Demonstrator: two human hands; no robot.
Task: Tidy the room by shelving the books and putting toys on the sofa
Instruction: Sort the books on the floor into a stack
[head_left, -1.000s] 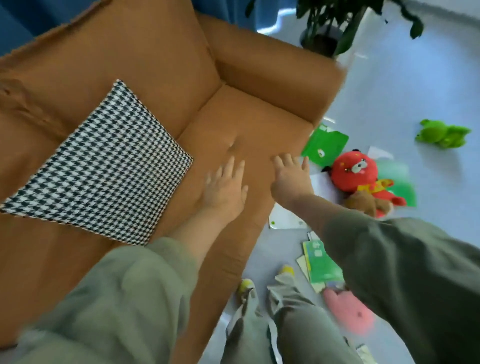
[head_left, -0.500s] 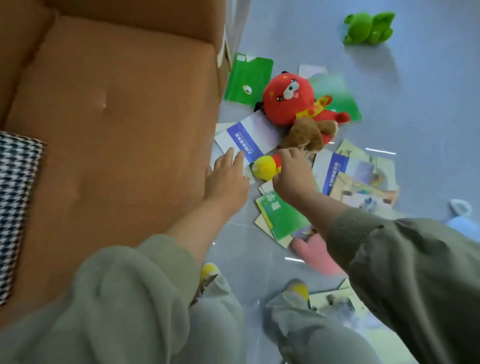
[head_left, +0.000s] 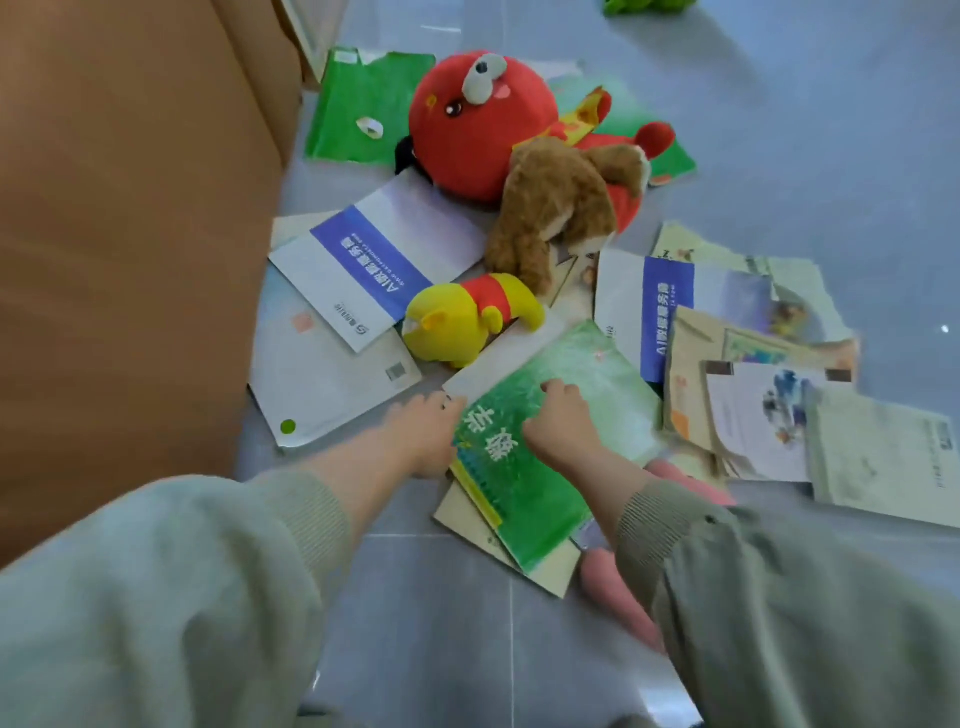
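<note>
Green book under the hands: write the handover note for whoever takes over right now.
Left grip: fingers stretched to the green book's left edge, holding nothing.
Right grip: fingers curled on its cover; whether it holds is unclear.
On the floor beside the sofa: yellow plush, red plush, brown plush, pink plush partly under books, scattered booklets.
Done: nothing evident; every book and toy in view lies on the floor.
To do: shelve the books, put the toys on the sofa.
</note>
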